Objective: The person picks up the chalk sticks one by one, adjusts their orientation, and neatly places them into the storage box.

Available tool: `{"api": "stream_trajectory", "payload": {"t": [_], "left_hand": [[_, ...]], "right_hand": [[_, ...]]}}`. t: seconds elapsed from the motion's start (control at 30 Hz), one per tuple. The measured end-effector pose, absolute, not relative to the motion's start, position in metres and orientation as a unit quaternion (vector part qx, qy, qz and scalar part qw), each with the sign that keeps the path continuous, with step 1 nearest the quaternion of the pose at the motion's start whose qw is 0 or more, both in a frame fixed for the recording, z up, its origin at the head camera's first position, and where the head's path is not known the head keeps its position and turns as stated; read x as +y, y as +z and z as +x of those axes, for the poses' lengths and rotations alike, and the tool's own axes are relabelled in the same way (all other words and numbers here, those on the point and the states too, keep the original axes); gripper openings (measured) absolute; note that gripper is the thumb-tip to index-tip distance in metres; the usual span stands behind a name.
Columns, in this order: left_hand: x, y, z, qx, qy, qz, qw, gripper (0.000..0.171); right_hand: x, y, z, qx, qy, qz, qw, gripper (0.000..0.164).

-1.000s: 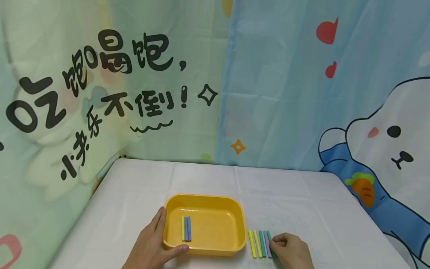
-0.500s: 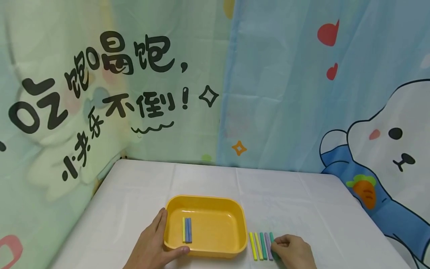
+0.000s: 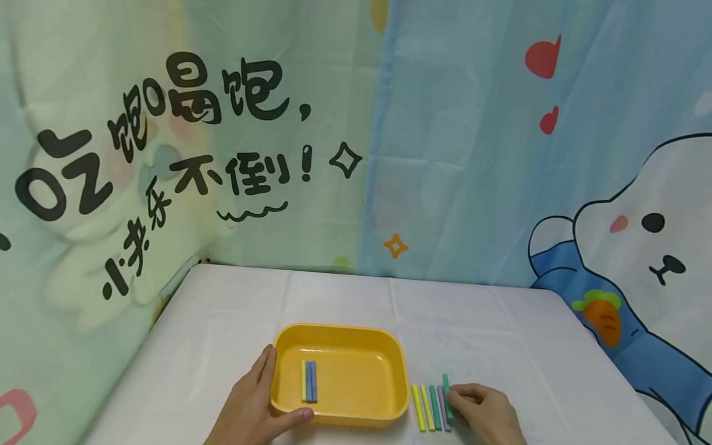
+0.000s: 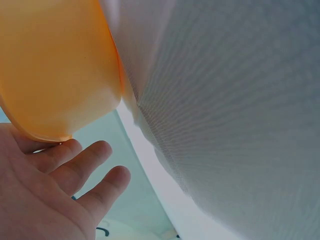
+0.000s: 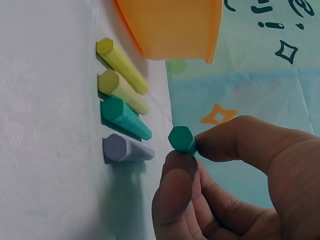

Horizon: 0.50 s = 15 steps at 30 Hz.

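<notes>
Between thumb and index finger, my right hand (image 3: 485,409) pinches a green chalk stick (image 5: 181,138), raised off the table with its hexagonal end toward the right wrist camera. Just left of it, a bright yellow chalk (image 5: 122,66), a pale yellow chalk (image 5: 122,91), another green chalk (image 5: 125,117) and a purple chalk (image 5: 127,148) lie side by side. My left hand (image 3: 247,398) rests against the left near corner of a yellow tray (image 3: 361,417), fingers extended along its side, thumb at the near rim. Inside lie one yellow chalk (image 3: 303,381) and two blue chalks (image 3: 311,382).
A white cloth (image 3: 345,293) covers the table. Printed curtains (image 3: 456,154) hang behind it and along the left side. The tray stands left of the row of chalks, its right wall close to the nearest one.
My right hand has lifted the green chalk from the right end of the row, tipping its far end up and slightly left. The left hand and tray stay in place.
</notes>
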<state>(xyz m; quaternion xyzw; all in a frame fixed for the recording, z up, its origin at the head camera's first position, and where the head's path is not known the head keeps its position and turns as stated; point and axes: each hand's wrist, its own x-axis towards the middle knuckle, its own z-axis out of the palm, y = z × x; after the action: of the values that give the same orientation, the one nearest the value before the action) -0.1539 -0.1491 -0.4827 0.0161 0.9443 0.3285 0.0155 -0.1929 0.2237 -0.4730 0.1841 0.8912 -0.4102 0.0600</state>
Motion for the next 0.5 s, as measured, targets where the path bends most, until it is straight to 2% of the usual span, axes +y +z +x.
{"api": "stream_trajectory", "payload": {"t": [0.5], "left_hand": [[-0.1492, -0.4820, -0.1527, 0.943, 0.332, 0.011, 0.017, 0.131]], "right_hand": [[0.2200, -0.4721, -0.1954, 0.874, -0.444, 0.184, 0.071, 0.032]]}}
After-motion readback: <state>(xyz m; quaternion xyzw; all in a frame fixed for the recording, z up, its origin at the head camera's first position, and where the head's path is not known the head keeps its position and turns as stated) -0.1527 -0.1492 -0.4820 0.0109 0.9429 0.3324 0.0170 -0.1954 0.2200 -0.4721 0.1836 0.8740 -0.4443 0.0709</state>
